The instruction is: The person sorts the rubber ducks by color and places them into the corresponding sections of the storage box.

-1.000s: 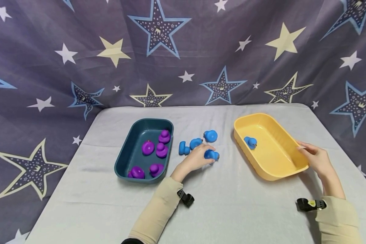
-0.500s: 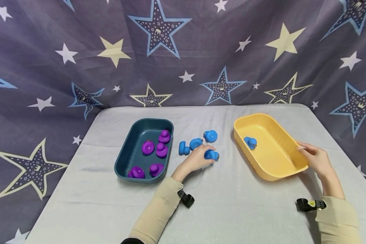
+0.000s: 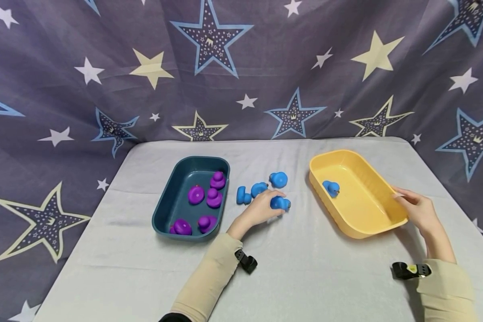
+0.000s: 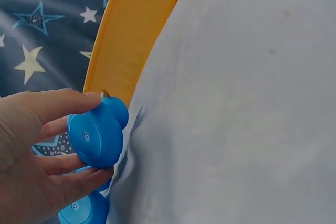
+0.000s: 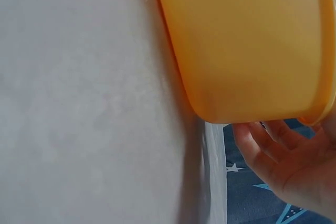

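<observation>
My left hand (image 3: 261,209) holds a blue rubber duck (image 3: 280,203) between thumb and fingers, low over the table. The left wrist view shows this duck (image 4: 97,135) with its flat underside facing the camera. Three more blue ducks (image 3: 279,180) lie just beyond and left of that hand. On the right, my right hand (image 3: 417,210) grips the near right side of a yellow tray (image 3: 378,219) at its rim. In the right wrist view its fingers (image 5: 257,148) lie against the outside of the tray; the thumb is mostly hidden. One blue duck (image 3: 331,188) sits inside the yellow tray.
A dark teal tray (image 3: 165,197) stands left of the left hand and holds several purple ducks (image 3: 196,195). White cloth (image 3: 298,277) covers the table. A star-patterned curtain (image 3: 241,53) hangs behind it and at the sides.
</observation>
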{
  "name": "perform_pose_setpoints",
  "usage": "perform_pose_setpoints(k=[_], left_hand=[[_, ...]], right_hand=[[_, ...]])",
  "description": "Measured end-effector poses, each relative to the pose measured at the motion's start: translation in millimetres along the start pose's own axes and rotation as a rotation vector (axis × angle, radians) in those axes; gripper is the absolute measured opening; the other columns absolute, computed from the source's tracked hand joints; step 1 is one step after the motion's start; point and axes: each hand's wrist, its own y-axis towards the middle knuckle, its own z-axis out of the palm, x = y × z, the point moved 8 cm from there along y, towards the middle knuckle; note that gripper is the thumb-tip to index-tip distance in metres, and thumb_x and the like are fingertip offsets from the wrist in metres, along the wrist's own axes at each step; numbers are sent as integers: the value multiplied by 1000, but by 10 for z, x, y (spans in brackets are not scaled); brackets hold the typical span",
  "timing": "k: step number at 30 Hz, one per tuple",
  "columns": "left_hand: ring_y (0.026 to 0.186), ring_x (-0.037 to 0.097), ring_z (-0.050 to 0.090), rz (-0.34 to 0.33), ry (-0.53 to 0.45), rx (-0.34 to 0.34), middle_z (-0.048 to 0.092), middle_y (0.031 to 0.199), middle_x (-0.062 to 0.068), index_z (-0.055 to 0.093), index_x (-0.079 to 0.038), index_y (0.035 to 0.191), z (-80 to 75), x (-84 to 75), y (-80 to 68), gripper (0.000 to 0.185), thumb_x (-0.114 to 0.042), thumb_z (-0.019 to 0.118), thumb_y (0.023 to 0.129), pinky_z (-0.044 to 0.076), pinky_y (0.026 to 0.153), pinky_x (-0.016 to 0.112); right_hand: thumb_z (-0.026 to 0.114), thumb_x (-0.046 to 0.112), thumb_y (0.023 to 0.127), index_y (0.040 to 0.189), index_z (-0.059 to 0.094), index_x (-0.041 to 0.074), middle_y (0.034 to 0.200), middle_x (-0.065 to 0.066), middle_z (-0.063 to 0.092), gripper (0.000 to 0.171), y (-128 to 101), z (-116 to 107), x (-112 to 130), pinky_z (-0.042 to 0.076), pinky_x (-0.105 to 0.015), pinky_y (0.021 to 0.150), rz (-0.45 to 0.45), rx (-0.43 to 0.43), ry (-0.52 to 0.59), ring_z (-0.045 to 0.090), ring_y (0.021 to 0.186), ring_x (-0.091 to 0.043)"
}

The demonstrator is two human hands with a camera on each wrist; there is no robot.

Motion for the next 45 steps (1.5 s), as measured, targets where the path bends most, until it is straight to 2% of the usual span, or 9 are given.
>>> perform_pose_setpoints(k=[15,25,29,38,45], left_hand=[[120,24,39,3,-4,13,49,126,10,54,-9,118,-34,-99,19,40,-20,64,81,29,100,38],[112,20,46,-6,8,23,49,122,9,53,-16,120,-54,-228,113,42,-26,64,81,38,92,33],[108,19,48,27,-5,24,50,121,8,53,-15,121,-62,-335,163,43,-25,65,81,39,91,31],[113,16,45,90,29,25,52,121,4,53,-14,121,-49,-573,249,43,-24,64,81,36,93,26],[110,15,46,131,-7,23,51,120,6,54,-14,120,-17,-730,298,41,-22,65,81,37,91,23]], right_hand=[[59,36,83,121,57,19,79,33,52,41,6,5,-23,42,-10,55,-5,-7,17,51,70,11],[59,38,83,122,56,18,79,32,52,44,17,7,-30,41,-9,57,-3,-21,5,50,71,11],[58,39,83,121,56,15,78,34,52,45,9,7,-14,41,-8,57,-17,-38,-6,50,70,12],[57,39,84,122,55,13,79,33,52,46,11,1,-24,41,-8,58,-23,-46,-21,50,71,13],[57,40,84,124,54,13,78,35,50,48,-1,-1,-38,41,-7,58,-11,-43,-30,49,71,13]])
